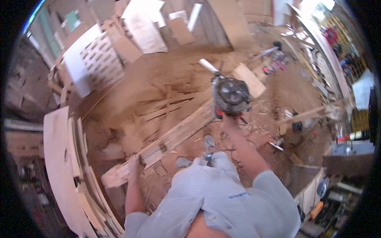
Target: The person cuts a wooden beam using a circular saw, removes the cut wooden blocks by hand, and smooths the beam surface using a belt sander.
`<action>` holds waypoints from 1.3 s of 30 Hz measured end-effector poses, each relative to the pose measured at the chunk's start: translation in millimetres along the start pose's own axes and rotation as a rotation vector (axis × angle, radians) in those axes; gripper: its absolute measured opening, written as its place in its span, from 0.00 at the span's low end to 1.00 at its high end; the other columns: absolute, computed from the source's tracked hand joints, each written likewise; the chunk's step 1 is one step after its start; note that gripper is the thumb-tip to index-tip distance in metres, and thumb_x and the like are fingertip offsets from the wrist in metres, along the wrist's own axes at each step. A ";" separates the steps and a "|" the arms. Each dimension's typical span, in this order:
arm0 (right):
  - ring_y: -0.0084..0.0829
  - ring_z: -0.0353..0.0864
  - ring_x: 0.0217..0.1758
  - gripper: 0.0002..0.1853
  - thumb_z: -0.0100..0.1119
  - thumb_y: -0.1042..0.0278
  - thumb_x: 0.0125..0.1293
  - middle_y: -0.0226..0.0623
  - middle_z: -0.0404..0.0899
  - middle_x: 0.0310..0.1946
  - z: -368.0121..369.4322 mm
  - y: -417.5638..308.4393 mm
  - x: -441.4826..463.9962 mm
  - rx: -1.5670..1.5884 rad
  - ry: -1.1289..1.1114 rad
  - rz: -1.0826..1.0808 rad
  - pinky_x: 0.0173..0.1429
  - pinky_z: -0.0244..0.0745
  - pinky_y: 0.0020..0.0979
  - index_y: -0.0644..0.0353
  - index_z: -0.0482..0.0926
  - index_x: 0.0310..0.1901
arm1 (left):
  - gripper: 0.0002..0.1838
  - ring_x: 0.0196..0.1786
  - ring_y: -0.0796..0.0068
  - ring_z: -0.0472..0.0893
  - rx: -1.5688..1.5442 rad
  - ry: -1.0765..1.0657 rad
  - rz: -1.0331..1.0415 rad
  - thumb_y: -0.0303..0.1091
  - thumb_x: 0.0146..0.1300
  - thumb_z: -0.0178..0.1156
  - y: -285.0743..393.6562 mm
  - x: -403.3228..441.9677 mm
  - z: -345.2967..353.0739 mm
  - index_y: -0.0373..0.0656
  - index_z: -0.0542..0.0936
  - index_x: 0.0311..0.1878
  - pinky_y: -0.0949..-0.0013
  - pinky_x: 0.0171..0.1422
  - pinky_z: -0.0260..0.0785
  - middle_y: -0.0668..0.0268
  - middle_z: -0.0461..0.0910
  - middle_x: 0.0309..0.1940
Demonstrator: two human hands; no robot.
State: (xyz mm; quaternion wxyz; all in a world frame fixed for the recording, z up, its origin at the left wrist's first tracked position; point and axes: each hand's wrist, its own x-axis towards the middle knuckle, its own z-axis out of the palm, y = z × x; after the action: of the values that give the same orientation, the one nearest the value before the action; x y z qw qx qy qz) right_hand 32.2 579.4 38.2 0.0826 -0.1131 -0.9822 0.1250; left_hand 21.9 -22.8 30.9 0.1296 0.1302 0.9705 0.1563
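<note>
A long, rough wooden plank runs diagonally in front of me, from the lower left up toward the centre right. My left hand is closed around the plank near its lower left end. A dark round power tool with red parts is at the plank's upper right end. My right hand grips it from the near side; its fingers are partly hidden under the tool. Whether the tool touches the plank is hard to tell. A pale board lies just beyond the tool.
Tall curved boards stand at the left. Sheets and panels lean at the back. Scrap wood and sawdust cover the ground. Another red tool lies at the back right. A wooden box is at the lower right.
</note>
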 end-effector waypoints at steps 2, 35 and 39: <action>0.69 0.72 0.76 0.40 0.67 0.64 0.66 0.69 0.72 0.74 -24.2 -17.2 -9.5 0.105 -0.130 0.103 0.80 0.66 0.64 0.58 0.69 0.80 | 0.39 0.64 0.46 0.83 -0.019 0.048 -0.010 0.38 0.44 0.86 12.5 -8.5 -15.9 0.45 0.83 0.63 0.47 0.71 0.76 0.53 0.87 0.58; 0.31 0.84 0.58 0.28 0.75 0.60 0.74 0.42 0.86 0.56 -105.9 -268.6 -84.3 1.393 -1.033 -0.522 0.63 0.80 0.38 0.69 0.78 0.66 | 0.48 0.74 0.69 0.78 -1.529 0.820 -0.329 0.31 0.66 0.81 327.2 -169.1 -13.5 0.38 0.65 0.84 0.58 0.79 0.73 0.61 0.80 0.72; 0.30 0.81 0.63 0.28 0.73 0.63 0.75 0.41 0.85 0.59 -100.1 -311.3 -94.5 1.430 -1.071 -0.361 0.66 0.79 0.38 0.66 0.77 0.71 | 0.42 0.68 0.69 0.83 -1.537 0.949 -0.463 0.36 0.66 0.82 282.6 -178.1 -29.2 0.34 0.72 0.78 0.60 0.74 0.76 0.59 0.84 0.67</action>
State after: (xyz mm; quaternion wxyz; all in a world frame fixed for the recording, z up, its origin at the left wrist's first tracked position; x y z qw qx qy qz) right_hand 79.4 285.6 203.3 -0.3158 0.1936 -0.5802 0.7253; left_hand 239.4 176.3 190.6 -0.2019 -0.2657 0.5537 0.7629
